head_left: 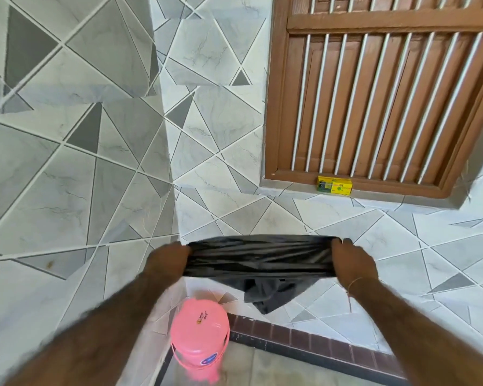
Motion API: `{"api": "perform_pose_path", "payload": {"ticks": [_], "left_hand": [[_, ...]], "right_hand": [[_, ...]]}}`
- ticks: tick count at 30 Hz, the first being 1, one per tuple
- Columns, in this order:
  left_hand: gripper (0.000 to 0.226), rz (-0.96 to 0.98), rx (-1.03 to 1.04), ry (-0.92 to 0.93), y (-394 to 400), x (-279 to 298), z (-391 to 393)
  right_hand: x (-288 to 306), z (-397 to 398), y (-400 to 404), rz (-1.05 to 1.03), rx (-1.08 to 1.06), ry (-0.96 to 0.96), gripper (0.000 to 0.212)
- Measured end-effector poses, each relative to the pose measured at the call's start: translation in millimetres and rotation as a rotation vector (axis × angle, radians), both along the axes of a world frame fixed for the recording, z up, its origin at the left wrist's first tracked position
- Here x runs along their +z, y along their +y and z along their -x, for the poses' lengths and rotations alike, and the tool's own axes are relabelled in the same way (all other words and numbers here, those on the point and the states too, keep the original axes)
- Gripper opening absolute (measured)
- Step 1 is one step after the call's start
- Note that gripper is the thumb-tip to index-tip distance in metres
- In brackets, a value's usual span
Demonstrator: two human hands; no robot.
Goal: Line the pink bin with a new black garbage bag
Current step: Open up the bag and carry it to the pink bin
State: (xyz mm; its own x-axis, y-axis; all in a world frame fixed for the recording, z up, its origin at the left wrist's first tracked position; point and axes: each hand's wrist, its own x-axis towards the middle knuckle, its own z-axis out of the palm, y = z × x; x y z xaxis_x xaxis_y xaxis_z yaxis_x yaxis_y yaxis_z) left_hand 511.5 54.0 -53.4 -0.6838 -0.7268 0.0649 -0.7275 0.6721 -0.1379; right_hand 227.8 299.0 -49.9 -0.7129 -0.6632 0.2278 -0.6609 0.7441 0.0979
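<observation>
Both hands, left (169,259) and right (352,260), clenched the bag (258,259) stretched crosswise; the bin (200,327) stood below, nearer the left

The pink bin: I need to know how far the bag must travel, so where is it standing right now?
In the head view the pink bin stands on the floor at bottom centre, in the tiled corner, below the black bag and nearer the left hand.

The garbage bag (260,257) is thin black plastic film, glossy and creased. The bin (200,334) is smooth pink plastic with a soft sheen. The wall (67,162) is polished grey marble-look tile. The window frame (276,107) is brown wood with visible grain, its bars (343,107) pale metal.
</observation>
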Motion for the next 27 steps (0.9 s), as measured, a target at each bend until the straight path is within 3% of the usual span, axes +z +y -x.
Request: {"api": "perform_pose_path", "payload": {"ticks": [2, 5, 6, 7, 8, 9, 10, 11, 12, 16, 21, 27], "left_hand": [[0.030, 0.130, 0.057, 0.272, -10, 46, 10], [0.040, 0.433, 0.150, 0.967, -6, 103, 15], [0.043, 0.529, 0.166, 1.098, -4, 98, 12], [0.043, 0.549, 0.141, 1.028, -1, 76, 10], [0.044, 0.466, 0.100, 0.731, 2, 33, 8], [0.045, 0.225, 0.061, 0.338, 13, -17, 2], [0.043, -0.055, 0.070, 0.045, 19, -67, -4], [0.041, -0.244, 0.086, -0.128, 29, -113, -12], [0.039, -0.331, 0.096, -0.137, 34, -133, -16], [0.038, -0.246, 0.042, -0.007, 33, -129, -15], [0.045, -0.282, 0.103, 0.167, 25, -100, 13], [0.062, -0.415, 0.282, 0.524, 20, -60, 51]], "right_hand": [[36, 3, -13, 0.100, 0.038, 0.064, 0.037], [94, 6, -30, 0.618, 0.163, 0.229, 0.040], [91, 5, -29, 0.748, 0.179, 0.260, 0.037], [71, 9, -27, 0.716, 0.171, 0.225, 0.032], [33, 13, -23, 0.473, 0.130, 0.079, 0.029], [-14, 13, -19, 0.082, 0.052, -0.176, 0.031], [-51, 16, -16, -0.154, -0.040, -0.408, 0.036], [-83, 22, -12, -0.257, -0.104, -0.505, 0.042], [-110, 35, -12, -0.248, -0.117, -0.532, 0.046], [-138, 23, 22, -0.352, -0.090, -0.559, 0.051], [-103, 28, 6, 0.047, -0.215, -0.575, 0.048], [-62, 38, -18, 0.160, -0.152, -0.484, 0.039]]}}
